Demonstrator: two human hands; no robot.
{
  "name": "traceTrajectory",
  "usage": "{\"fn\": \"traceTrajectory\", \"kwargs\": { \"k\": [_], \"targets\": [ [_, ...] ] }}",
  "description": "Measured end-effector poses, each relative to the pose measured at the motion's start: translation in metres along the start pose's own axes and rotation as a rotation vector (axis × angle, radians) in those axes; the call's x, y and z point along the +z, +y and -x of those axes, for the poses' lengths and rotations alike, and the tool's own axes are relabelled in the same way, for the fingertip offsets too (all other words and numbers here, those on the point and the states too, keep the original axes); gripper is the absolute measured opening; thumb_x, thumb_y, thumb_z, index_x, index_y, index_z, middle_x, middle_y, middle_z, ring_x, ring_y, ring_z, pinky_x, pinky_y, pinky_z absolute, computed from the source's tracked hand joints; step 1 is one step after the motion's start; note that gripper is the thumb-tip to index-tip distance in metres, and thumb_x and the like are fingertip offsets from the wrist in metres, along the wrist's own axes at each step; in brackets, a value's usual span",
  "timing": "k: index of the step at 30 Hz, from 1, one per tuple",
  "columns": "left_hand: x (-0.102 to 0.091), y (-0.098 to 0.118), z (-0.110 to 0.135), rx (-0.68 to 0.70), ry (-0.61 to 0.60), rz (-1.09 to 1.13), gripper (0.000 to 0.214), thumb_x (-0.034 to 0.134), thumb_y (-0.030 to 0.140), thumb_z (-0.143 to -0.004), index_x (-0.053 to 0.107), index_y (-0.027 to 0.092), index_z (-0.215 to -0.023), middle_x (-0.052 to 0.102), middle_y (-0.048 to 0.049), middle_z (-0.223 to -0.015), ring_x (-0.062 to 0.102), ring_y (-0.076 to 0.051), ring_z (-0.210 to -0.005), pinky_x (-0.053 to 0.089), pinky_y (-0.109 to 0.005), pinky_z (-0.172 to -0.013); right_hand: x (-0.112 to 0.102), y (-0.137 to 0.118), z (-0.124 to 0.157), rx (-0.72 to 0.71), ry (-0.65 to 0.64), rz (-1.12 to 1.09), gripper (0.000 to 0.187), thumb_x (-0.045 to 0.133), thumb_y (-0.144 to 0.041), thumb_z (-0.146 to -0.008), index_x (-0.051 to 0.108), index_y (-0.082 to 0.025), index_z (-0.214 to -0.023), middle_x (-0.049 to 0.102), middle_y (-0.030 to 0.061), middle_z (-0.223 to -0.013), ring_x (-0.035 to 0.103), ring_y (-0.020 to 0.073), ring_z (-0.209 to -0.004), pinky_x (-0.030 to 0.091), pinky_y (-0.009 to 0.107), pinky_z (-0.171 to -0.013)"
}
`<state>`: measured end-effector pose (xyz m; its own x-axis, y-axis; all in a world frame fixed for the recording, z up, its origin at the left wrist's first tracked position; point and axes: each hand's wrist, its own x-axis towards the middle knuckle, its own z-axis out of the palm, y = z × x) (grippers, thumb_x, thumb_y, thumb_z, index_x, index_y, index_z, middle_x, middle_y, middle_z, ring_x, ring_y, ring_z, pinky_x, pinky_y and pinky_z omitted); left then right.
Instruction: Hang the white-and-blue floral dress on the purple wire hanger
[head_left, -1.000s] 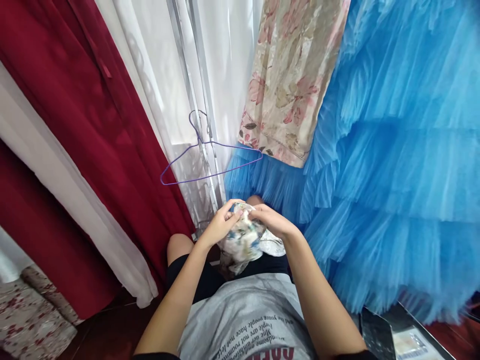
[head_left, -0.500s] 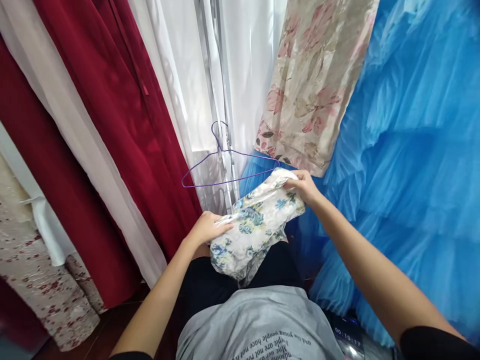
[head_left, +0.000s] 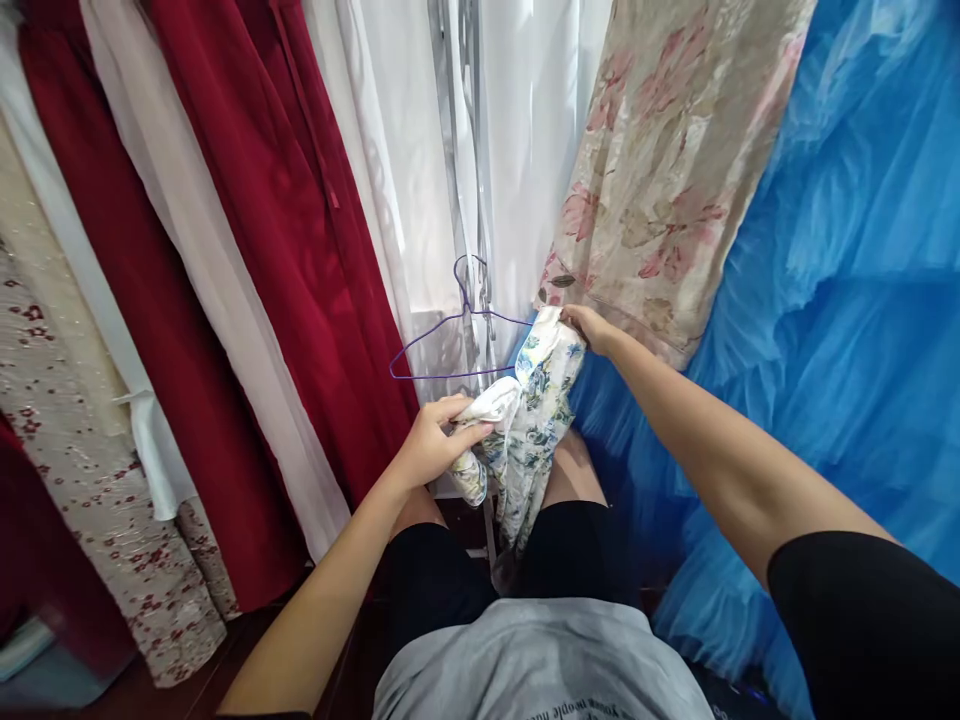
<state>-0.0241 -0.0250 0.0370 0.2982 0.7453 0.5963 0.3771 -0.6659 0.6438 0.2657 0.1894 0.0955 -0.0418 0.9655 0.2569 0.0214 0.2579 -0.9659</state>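
Observation:
A white garment with a blue and yellow floral print (head_left: pixel 541 395) hangs bunched between my two hands, its lower folds dropping over my knees. My right hand (head_left: pixel 589 328) pinches its upper right corner, over the right end of a purple wire hanger (head_left: pixel 435 377). Lower and to the left, my left hand (head_left: pixel 439 440) grips a gathered white edge of the cloth between thumb and fingers. The hanger's left arm is bare, while cloth hides its right tip. Its hook sits against a metal pole (head_left: pixel 478 200).
Long dark red garments (head_left: pixel 247 300) and pale ones hang on the left. White cloth (head_left: pixel 405 150) hangs behind the hanger. To the right are a beige cloth with pink flowers (head_left: pixel 667 200) and a full blue tulle skirt (head_left: pixel 862 380). A grey-blue bin (head_left: pixel 64 675) stands lower left.
The garment was stretched flat between both hands; now it is bunched and hangs more upright. My left hand has turned over its white edge. The right corner now overlaps the hanger's right end.

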Motion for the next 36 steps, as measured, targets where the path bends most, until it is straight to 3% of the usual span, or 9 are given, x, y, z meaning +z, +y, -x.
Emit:
{"fn": "traceTrajectory", "kwargs": {
  "k": [5,8,12,15,20,24,29,33,36],
  "targets": [
    [-0.004,-0.007,-0.005,-0.117,0.162,0.363,0.023,0.078,0.037,-0.077,0.075,0.017,-0.09,0.068,-0.0031,-0.083,0.059,-0.019,-0.074,0.044,-0.027,-0.066,0.033,-0.011,0.003,0.157,-0.427,0.012,0.011,0.071,-0.02,-0.066,0.062,-0.019,-0.072,0.065,0.0041,-0.058,0.066,0.0231,-0.062,0.053,0.031,-0.058],
    [-0.018,-0.03,-0.004,-0.135,0.276,0.39,0.023,0.077,0.039,-0.078,0.072,0.018,-0.085,0.063,-0.0006,-0.075,0.054,-0.015,-0.066,0.041,-0.026,-0.062,0.044,-0.011,0.013,0.068,-0.475,-0.008,0.014,0.075,-0.018,-0.066,0.066,-0.017,-0.077,0.071,0.0042,-0.066,0.065,0.0189,-0.062,0.052,0.026,-0.056],
    [-0.053,-0.074,0.003,-0.133,0.246,0.006,0.032,0.068,0.046,-0.083,0.065,0.017,-0.07,0.055,0.0009,-0.065,0.048,-0.015,-0.063,0.037,-0.027,-0.062,0.035,-0.012,0.027,0.051,-0.422,-0.03,0.009,0.073,-0.014,-0.069,0.066,-0.015,-0.075,0.071,0.0049,-0.064,0.063,0.0162,-0.055,0.048,0.023,-0.051],
    [-0.085,-0.108,0.009,-0.143,0.083,-0.485,0.036,0.061,0.043,-0.086,0.062,0.019,-0.06,0.057,-0.0005,-0.064,0.053,-0.019,-0.074,0.04,-0.035,-0.084,0.02,-0.019,0.032,0.087,-0.403,-0.032,0.009,0.072,-0.011,-0.072,0.066,-0.014,-0.078,0.07,0.0041,-0.061,0.06,0.0155,-0.05,0.048,0.025,-0.049],
    [-0.126,-0.138,-0.007,-0.209,0.112,-0.796,0.023,0.05,0.031,-0.09,0.071,0.023,-0.088,0.071,-0.0068,-0.094,0.057,-0.028,-0.105,0.027,-0.05,-0.106,0.009,-0.03,0.03,0.137,-0.388,-0.018,0.012,0.07,-0.008,-0.075,0.068,-0.015,-0.084,0.07,0.0034,-0.062,0.06,0.0161,-0.048,0.048,0.026,-0.048],
    [-0.136,-0.132,-0.058,-0.156,0.345,-0.605,0.026,0.044,0.021,-0.089,0.066,0.022,-0.103,0.07,-0.0079,-0.11,0.059,-0.025,-0.104,0.039,-0.04,-0.096,0.011,-0.034,0.03,0.164,-0.366,0.007,0.014,0.072,-0.01,-0.074,0.068,-0.016,-0.087,0.072,0.0048,-0.064,0.064,0.0194,-0.05,0.051,0.028,-0.049],
    [-0.113,-0.106,-0.118,-0.186,0.489,-0.233,0.027,0.057,0.017,-0.078,0.055,0.02,-0.105,0.067,-0.0041,-0.095,0.06,-0.017,-0.082,0.045,-0.028,-0.078,0.016,-0.033,0.041,0.263,-0.266,-0.004,0.014,0.071,-0.022,-0.078,0.069,-0.016,-0.09,0.069,0.0064,-0.056,0.066,0.0254,-0.051,0.056,0.037,-0.055],
    [-0.097,-0.085,-0.112,-0.086,0.565,-0.364,0.014,0.064,0.028,-0.079,0.056,0.02,-0.087,0.063,-0.0014,-0.082,0.057,-0.017,-0.078,0.041,-0.027,-0.076,0.007,-0.008,0.056,0.285,-0.292,-0.102,0.025,0.069,-0.04,-0.081,0.069,-0.016,-0.09,0.072,0.0082,-0.061,0.068,0.0263,-0.056,0.057,0.038,-0.06],
    [-0.093,-0.076,-0.091,-0.026,0.525,-0.452,0.03,0.054,0.044,-0.09,0.057,0.019,-0.074,0.059,-0.0007,-0.07,0.053,-0.016,-0.07,0.038,-0.026,-0.069,-0.008,0.016,0.068,0.25,-0.311,-0.194,0.031,0.064,-0.047,-0.084,0.069,-0.017,-0.09,0.074,0.0081,-0.069,0.071,0.0253,-0.065,0.056,0.035,-0.064]
  ]
}}
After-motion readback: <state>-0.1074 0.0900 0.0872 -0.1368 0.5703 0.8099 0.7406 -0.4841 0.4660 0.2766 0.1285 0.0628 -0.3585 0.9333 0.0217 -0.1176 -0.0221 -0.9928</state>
